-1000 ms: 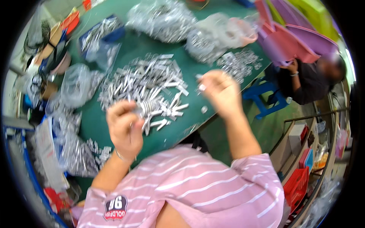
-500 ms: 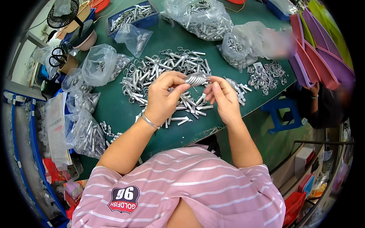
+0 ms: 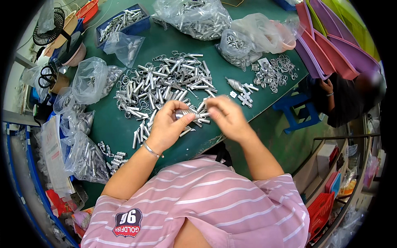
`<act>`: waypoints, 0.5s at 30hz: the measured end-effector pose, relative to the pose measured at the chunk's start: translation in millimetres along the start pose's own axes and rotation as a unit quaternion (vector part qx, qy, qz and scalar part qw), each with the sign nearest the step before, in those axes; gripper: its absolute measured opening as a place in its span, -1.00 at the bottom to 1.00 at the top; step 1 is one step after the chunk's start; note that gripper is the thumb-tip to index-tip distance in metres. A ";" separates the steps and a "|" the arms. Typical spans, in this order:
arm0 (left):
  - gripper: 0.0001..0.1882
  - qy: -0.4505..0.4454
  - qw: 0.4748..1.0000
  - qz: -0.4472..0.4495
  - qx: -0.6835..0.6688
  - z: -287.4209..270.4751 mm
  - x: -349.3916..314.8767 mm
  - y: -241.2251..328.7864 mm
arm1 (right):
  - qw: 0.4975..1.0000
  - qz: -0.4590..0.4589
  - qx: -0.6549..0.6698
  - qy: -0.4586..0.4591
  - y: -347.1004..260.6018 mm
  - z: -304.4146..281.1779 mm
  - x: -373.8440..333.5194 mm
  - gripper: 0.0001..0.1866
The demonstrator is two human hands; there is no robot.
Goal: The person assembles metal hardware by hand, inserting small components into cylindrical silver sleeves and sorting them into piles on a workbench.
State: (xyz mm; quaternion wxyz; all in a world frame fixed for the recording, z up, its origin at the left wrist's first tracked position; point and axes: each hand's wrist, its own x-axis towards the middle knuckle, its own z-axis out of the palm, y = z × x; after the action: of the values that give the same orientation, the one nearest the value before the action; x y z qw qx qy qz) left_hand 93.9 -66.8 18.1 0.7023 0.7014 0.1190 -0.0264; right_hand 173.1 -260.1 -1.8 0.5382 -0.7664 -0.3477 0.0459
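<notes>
Nearest us is a pink shirt with white stripes (image 3: 198, 194). Beyond it, above the green tabletop (image 3: 105, 124), we see the left hand (image 3: 165, 128), its grip pinching a silvery ribbed piece (image 3: 180, 113) between thumb and fingers. The right hand (image 3: 231, 120) is just right of that piece, slightly blurred, its fingers curved; we cannot tell whether its grip is pinching anything. To the left lies a clear bag of metal tubes (image 3: 89, 159). Just past the hands, we find a broad pile of silvery tubes and rings (image 3: 165, 82); to its right lie another ribbed piece (image 3: 234, 84) and a heap of small rings (image 3: 275, 74). Farthest, a blue bin (image 3: 142, 25) stands left of a large filled bag (image 3: 194, 20).
</notes>
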 end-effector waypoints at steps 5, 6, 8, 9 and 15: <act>-0.85 0.159 0.812 -0.047 -0.559 -46.4 79.0 -14.1 | 0.874 0.043 -0.463 0.142 53.4 -48.8 21.2 -0.69; -0.83 0.191 0.749 -0.111 -0.625 -73.9 99.1 -10.0 | 0.879 0.055 -0.459 0.118 54.4 -51.1 27.8 -0.71; -0.76 0.205 0.806 -0.051 -0.553 -71.9 103.5 19.6 | 0.922 0.048 -0.360 0.136 59.0 -54.7 47.3 -0.77; -0.73 0.181 0.830 -0.037 -0.525 -70.2 103.1 29.6 | 0.969 0.192 -0.068 0.138 56.6 -56.1 57.8 -0.76; -0.73 0.076 0.850 -0.098 -0.512 -28.0 77.6 27.6 | 0.826 0.133 0.538 0.108 30.4 -12.3 81.5 -0.72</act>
State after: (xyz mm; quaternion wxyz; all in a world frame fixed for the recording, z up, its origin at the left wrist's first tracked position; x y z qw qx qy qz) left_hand 171.2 -28.6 29.6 0.9444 0.2267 0.2371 0.0232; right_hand 254.7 -227.9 2.0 0.8879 -0.3946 -0.1024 0.2130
